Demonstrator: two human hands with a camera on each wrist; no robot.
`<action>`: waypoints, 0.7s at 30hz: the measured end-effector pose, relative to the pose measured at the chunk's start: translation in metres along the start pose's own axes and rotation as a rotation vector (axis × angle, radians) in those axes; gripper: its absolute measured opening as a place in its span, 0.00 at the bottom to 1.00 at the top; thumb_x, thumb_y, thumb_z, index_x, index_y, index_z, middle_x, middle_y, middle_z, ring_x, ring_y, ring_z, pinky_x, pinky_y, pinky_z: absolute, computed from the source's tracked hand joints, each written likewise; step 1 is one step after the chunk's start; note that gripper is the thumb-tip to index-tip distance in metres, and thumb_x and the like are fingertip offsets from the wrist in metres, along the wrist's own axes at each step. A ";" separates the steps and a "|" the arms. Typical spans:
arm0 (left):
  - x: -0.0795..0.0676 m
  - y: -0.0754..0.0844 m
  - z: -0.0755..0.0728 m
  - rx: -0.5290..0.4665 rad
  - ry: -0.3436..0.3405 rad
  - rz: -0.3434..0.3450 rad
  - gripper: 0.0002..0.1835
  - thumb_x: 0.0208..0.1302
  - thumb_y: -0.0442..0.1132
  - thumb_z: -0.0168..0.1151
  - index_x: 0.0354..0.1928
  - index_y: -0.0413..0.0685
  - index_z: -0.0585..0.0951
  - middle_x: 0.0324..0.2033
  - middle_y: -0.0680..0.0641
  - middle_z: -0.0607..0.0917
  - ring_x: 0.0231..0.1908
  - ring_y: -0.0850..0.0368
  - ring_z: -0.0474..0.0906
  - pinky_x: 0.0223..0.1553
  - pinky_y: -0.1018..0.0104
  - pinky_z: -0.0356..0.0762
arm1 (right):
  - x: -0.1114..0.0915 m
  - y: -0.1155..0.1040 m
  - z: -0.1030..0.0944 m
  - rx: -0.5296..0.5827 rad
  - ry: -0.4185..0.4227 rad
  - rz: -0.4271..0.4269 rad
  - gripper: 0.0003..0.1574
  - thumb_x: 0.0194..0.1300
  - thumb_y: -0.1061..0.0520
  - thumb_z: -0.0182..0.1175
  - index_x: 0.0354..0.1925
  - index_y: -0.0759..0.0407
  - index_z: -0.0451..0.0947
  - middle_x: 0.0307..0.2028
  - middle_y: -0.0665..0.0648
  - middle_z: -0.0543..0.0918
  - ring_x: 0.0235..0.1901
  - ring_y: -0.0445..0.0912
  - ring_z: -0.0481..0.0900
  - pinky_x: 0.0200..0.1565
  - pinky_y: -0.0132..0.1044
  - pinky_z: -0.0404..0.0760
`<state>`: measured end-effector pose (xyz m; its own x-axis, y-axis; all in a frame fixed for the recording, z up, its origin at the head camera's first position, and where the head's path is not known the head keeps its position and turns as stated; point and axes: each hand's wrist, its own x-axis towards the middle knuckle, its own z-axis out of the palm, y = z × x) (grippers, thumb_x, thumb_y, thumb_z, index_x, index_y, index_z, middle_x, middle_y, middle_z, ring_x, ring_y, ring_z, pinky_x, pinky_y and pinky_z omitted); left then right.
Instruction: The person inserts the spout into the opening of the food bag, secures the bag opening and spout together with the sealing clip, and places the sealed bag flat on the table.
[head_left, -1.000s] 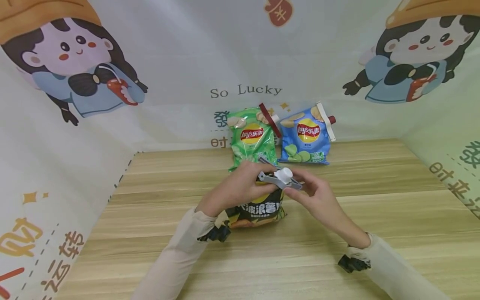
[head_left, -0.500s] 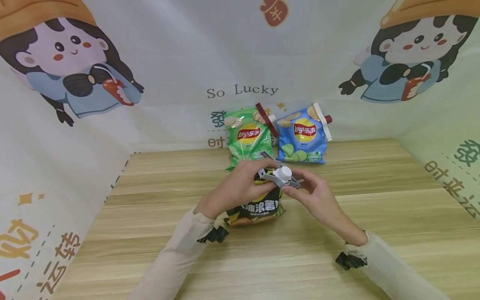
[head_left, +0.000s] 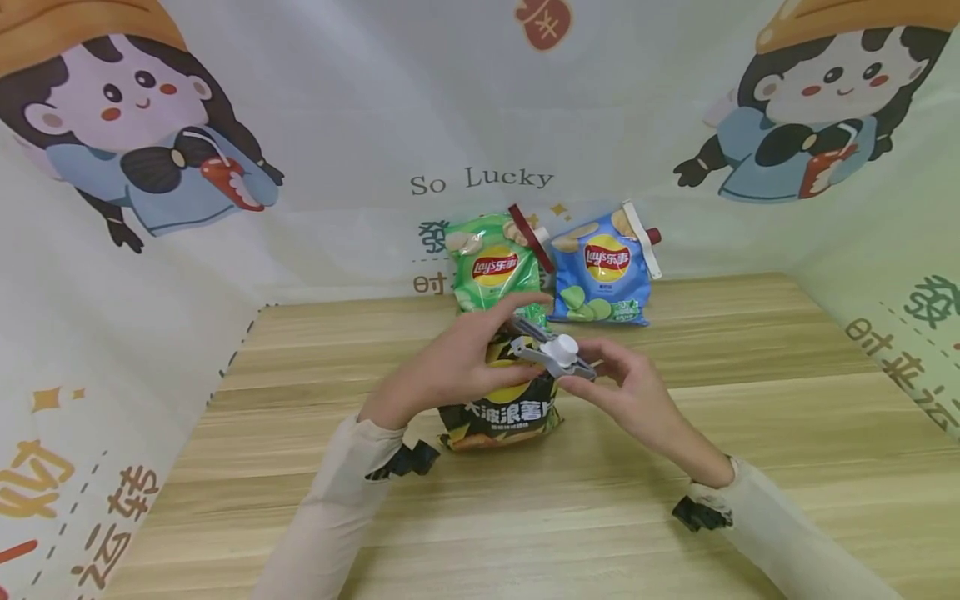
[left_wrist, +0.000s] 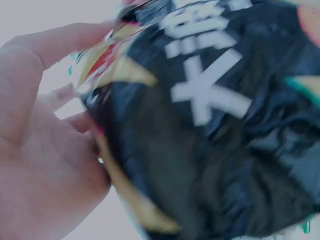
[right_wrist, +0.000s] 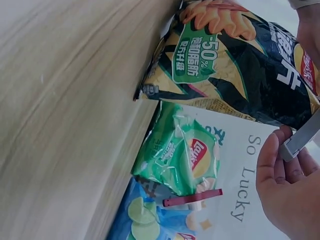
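Note:
A black chip bag (head_left: pixel 513 421) stands upright at the middle of the table, its top at a grey bag clip (head_left: pixel 538 357) with a white spout cap (head_left: pixel 562 348). The clip's two arms spread apart toward the left. My right hand (head_left: pixel 633 387) pinches the clip's right end between thumb and fingers; the clip's grey end (right_wrist: pixel 295 144) also shows in the right wrist view. Around the bag's upper left side, my left hand (head_left: pixel 442 358) has thumb and forefinger wide apart, the thumb across the front. In the left wrist view its other fingers are partly hidden behind the bag (left_wrist: pixel 165 150).
Behind, a green chip bag (head_left: pixel 491 267) with a dark red clip leans against the printed backdrop (head_left: pixel 360 225). To its right leans a blue chip bag (head_left: pixel 603 267) with a white clip and red cap. The wooden table (head_left: pixel 750 400) meets cloth walls on three sides.
My left hand has loosened from the clip's left end, spreading its thumb and forefinger and shifting slightly left. The right hand keeps its pinch on the clip. The whole view drifts slightly.

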<state>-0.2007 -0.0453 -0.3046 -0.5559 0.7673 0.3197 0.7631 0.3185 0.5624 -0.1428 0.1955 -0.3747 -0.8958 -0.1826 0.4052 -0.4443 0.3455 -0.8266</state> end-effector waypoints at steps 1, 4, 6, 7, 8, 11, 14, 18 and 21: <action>-0.001 0.001 -0.002 0.007 -0.007 -0.028 0.41 0.61 0.49 0.71 0.73 0.61 0.61 0.42 0.56 0.82 0.39 0.61 0.76 0.44 0.61 0.76 | 0.000 0.000 0.000 -0.016 -0.002 -0.003 0.22 0.63 0.60 0.69 0.55 0.61 0.79 0.45 0.55 0.84 0.44 0.48 0.80 0.45 0.33 0.80; -0.003 0.002 -0.007 0.007 -0.015 -0.094 0.39 0.62 0.56 0.69 0.72 0.61 0.64 0.44 0.56 0.82 0.42 0.61 0.77 0.47 0.60 0.77 | 0.001 -0.001 -0.001 -0.063 -0.003 -0.018 0.22 0.63 0.59 0.69 0.55 0.60 0.79 0.45 0.54 0.85 0.42 0.48 0.81 0.45 0.34 0.80; -0.003 0.002 -0.006 0.005 -0.015 -0.105 0.33 0.64 0.58 0.65 0.68 0.58 0.69 0.44 0.57 0.82 0.42 0.62 0.78 0.47 0.61 0.79 | 0.002 -0.002 -0.002 -0.085 -0.002 -0.026 0.21 0.63 0.58 0.70 0.54 0.60 0.80 0.45 0.54 0.85 0.42 0.48 0.81 0.45 0.35 0.80; -0.002 0.002 -0.006 0.005 -0.014 -0.104 0.30 0.66 0.58 0.64 0.66 0.56 0.71 0.43 0.57 0.82 0.40 0.61 0.79 0.45 0.62 0.79 | 0.002 -0.002 -0.003 -0.096 -0.001 -0.028 0.21 0.62 0.58 0.70 0.54 0.60 0.80 0.45 0.54 0.86 0.42 0.49 0.81 0.46 0.35 0.80; -0.002 0.001 -0.005 0.004 -0.011 -0.099 0.27 0.68 0.58 0.62 0.63 0.55 0.74 0.42 0.57 0.83 0.39 0.61 0.79 0.43 0.63 0.80 | 0.002 -0.002 -0.003 -0.108 0.000 -0.031 0.21 0.62 0.58 0.70 0.53 0.60 0.80 0.46 0.54 0.86 0.42 0.48 0.81 0.46 0.37 0.80; 0.000 0.000 -0.003 0.016 -0.005 -0.096 0.22 0.70 0.54 0.61 0.59 0.51 0.76 0.38 0.55 0.83 0.34 0.61 0.78 0.36 0.66 0.80 | 0.002 -0.004 -0.005 -0.140 0.001 -0.028 0.22 0.62 0.57 0.70 0.54 0.60 0.80 0.46 0.54 0.86 0.43 0.47 0.81 0.47 0.40 0.80; -0.001 -0.001 -0.004 0.068 -0.003 -0.105 0.22 0.69 0.52 0.63 0.57 0.48 0.77 0.35 0.54 0.82 0.30 0.60 0.76 0.32 0.67 0.78 | 0.002 -0.005 -0.006 -0.177 0.001 -0.017 0.23 0.63 0.56 0.70 0.55 0.60 0.80 0.45 0.54 0.86 0.42 0.46 0.81 0.46 0.43 0.80; -0.001 -0.001 -0.005 0.129 -0.011 -0.107 0.22 0.67 0.51 0.65 0.55 0.45 0.79 0.32 0.53 0.81 0.27 0.61 0.74 0.28 0.67 0.75 | 0.002 -0.007 -0.006 -0.209 -0.007 -0.002 0.24 0.64 0.54 0.69 0.56 0.60 0.79 0.43 0.54 0.85 0.40 0.45 0.80 0.43 0.42 0.80; -0.001 0.000 -0.005 0.101 -0.021 -0.102 0.20 0.68 0.50 0.65 0.54 0.45 0.79 0.32 0.52 0.81 0.28 0.60 0.76 0.28 0.68 0.77 | 0.002 -0.008 -0.006 -0.226 -0.019 -0.013 0.23 0.65 0.53 0.68 0.56 0.60 0.79 0.42 0.53 0.85 0.39 0.44 0.80 0.41 0.39 0.80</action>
<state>-0.2016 -0.0492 -0.3015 -0.6264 0.7390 0.2480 0.7326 0.4495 0.5111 -0.1409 0.1983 -0.3655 -0.8905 -0.2047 0.4064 -0.4490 0.5402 -0.7117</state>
